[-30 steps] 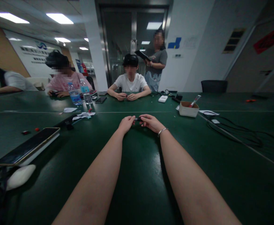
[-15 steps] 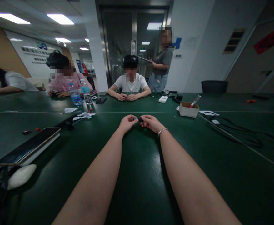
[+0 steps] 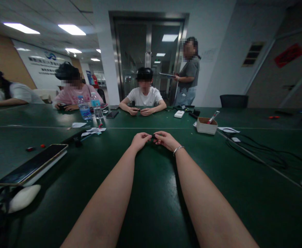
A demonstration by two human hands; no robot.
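Note:
Over the dark green table point(image 3: 151, 193), both my arms stretch forward and the fingertips almost meet. My left hand point(image 3: 141, 140) is closed in a pinch at the left end of a small black object point(image 3: 153, 136). Closed on its right side is my right hand point(image 3: 166, 140), which has a silver bangle point(image 3: 178, 150) at the wrist. Fingers hide most of the small object, so its kind cannot be made out.
To the left lie a phone point(image 3: 34, 163) on a white box, a white rounded item point(image 3: 25, 198) and paper scraps point(image 3: 94, 131). Two bottles point(image 3: 85, 109) stand farther back. An open carton point(image 3: 207, 126) and black cables point(image 3: 259, 146) are on the right. Several people are across the table.
My view has tilted up slightly, so the scene sits lower. Both hands stay together at the small black object; a lighter bit at my left fingertips no longer shows. The standing person has moved right.

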